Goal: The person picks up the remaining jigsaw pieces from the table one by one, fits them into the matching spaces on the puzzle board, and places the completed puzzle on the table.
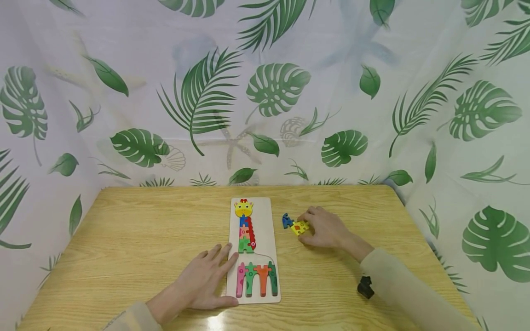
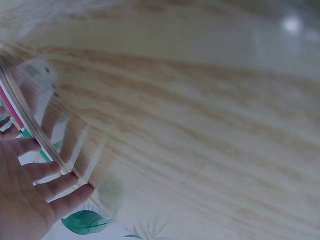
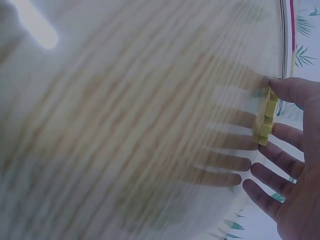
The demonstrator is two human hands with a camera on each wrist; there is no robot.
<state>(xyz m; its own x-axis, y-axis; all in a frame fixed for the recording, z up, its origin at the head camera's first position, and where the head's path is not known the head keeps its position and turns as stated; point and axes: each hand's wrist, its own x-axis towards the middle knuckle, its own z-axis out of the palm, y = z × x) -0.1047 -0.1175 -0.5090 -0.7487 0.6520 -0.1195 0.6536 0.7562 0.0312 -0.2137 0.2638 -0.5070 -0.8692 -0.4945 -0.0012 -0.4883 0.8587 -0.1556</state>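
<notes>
A pale wooden puzzle board (image 1: 262,207) lies on the table, bearing giraffe pieces: a yellow head (image 1: 244,209), blue, pink and green neck pieces, a red mane (image 1: 251,234) and several coloured legs (image 1: 262,278). Between neck and legs runs a drawn outline on bare wood. My left hand (image 1: 204,280), fingers spread, rests at the board's left edge, thumb by its lower corner. To the right of the board, my right hand (image 1: 327,227) pinches a yellow puzzle piece (image 1: 299,228) between thumb and fingers; its thick side (image 3: 268,117) shows in the right wrist view. A blue piece (image 1: 286,221) adjoins it.
The wooden table (image 1: 165,216) extends around the board on both sides. Behind it and at the sides hangs a white cloth (image 1: 232,115) with green leaf prints. A black device (image 1: 365,287) is at the right sleeve (image 1: 397,271).
</notes>
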